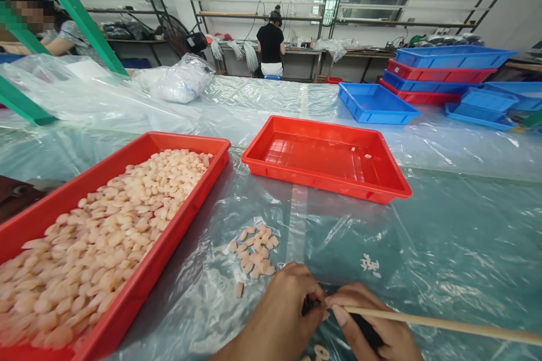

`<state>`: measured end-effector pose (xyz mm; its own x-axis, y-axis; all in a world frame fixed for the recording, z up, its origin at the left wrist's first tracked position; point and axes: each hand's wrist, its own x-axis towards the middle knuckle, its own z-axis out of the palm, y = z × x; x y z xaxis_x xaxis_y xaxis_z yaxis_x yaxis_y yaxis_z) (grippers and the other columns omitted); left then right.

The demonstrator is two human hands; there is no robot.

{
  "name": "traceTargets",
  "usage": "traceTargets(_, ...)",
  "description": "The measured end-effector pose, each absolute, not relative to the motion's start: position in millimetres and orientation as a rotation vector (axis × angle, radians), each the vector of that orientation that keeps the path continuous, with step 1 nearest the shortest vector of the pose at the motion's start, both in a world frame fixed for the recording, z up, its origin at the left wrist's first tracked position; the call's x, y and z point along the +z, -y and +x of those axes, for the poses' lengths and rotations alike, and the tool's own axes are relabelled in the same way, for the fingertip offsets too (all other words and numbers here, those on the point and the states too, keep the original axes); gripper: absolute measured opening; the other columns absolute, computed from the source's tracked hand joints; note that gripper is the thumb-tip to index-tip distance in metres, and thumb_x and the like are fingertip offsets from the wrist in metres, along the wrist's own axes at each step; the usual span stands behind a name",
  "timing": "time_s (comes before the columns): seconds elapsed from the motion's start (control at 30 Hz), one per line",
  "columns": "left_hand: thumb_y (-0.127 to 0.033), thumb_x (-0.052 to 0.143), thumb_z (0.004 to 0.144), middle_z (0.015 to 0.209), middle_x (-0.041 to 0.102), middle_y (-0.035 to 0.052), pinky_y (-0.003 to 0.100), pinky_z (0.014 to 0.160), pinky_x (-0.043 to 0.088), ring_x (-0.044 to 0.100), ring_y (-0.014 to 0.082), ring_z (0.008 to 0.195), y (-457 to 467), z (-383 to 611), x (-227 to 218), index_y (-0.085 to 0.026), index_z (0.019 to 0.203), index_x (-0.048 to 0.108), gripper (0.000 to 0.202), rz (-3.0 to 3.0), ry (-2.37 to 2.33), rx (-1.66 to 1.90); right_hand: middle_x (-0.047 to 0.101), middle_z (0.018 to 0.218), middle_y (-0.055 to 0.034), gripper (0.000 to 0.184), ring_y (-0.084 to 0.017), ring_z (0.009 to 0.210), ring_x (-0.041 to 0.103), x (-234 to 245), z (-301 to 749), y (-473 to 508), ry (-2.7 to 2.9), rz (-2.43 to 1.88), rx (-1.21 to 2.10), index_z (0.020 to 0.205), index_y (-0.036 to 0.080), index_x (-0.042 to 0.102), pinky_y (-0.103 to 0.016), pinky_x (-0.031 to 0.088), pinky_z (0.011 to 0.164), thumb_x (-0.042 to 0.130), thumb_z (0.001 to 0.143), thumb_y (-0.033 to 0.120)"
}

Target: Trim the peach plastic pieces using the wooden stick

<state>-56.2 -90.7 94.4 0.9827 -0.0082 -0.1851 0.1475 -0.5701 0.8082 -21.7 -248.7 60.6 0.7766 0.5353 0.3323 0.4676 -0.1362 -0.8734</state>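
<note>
My left hand (283,313) and my right hand (372,321) meet at the bottom middle, fingertips pinched together. The right hand grips a long thin wooden stick (444,326) that runs off to the right, with something dark beneath its fingers. The left hand pinches a small dark item at the stick's tip; I cannot make out what it is. Just above the left hand lies a small heap of pale pink oval pieces (254,251) on the plastic sheet. A few white pieces (370,265) lie to the right of it.
A red tray (127,310) full of pink pieces sits at left. Another red tray (381,186), almost bare, stands ahead. Blue and red trays (449,62) are stacked at far right. A person in black (270,42) stands at a far bench; another person sits at top left.
</note>
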Motion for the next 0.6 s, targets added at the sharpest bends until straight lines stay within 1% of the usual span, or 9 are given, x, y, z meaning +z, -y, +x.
traceTargets(0.17,-0.007,0.062,0.069,0.067,0.058,-0.0008,0.022,0.062,0.033,0.05,0.0131,0.069,90.6,-55.8,94.2,-0.016,0.067,0.066,0.01,2.185,-0.091,-0.193,0.064,0.08,-0.0016,0.015,-0.014,0.075,0.063,60.6,-19.3,248.5,0.846,-1.824,0.102,0.088,0.024,0.065,-0.019,0.05,0.068,0.052,0.084,0.016)
traceTargets(0.37,-0.003,0.057,0.066,0.065,0.056,-0.0014,0.021,0.062,0.032,0.048,0.0127,0.069,91.2,-57.1,93.6,-0.016,0.064,0.063,0.014,2.186,-0.099,-0.179,0.063,0.079,-0.0016,0.016,-0.014,0.073,0.061,55.1,-23.1,245.4,0.816,-1.832,0.062,0.087,0.024,0.064,-0.02,0.05,0.066,0.048,0.086,0.019)
traceTargets(0.47,-0.002,0.055,0.066,0.063,0.054,-0.0017,0.021,0.062,0.032,0.048,0.0123,0.068,91.2,-57.9,93.2,-0.016,0.061,0.06,0.015,2.163,-0.097,-0.169,0.062,0.077,-0.0017,0.016,-0.014,0.071,0.061,57.1,-24.9,243.8,0.839,-1.901,0.055,0.086,0.023,0.062,-0.021,0.049,0.063,0.046,0.088,0.02)
traceTargets(0.6,0.001,0.051,0.061,0.061,0.051,-0.0022,0.021,0.062,0.032,0.047,0.0117,0.067,91.4,-58.2,93.1,-0.015,0.059,0.058,0.018,2.159,-0.096,-0.166,0.061,0.074,-0.0014,0.015,-0.015,0.068,0.059,59.5,-25.0,244.0,0.951,-2.009,-0.022,0.084,0.024,0.059,-0.024,0.048,0.062,0.045,0.088,0.02)
